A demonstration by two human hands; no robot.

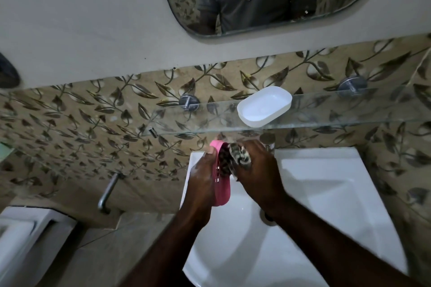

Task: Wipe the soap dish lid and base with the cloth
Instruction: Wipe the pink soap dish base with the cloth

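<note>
Directly below me, over a white ceramic sink (326,193), my left hand (203,177) grips a pink slotted plastic soap dish piece (221,193), holding it on edge with my thumb curled over its upper rim. My right hand (258,170) is closed around a bunched brown-and-cream patterned cloth (240,158), pressing it into the pink piece's hollow side. The other soap dish piece, white, oval and plastic (264,106), lies hollow side up on a clear glass shelf (349,112) just above my hands, apart from them. I cannot tell which piece is the lid.
</note>
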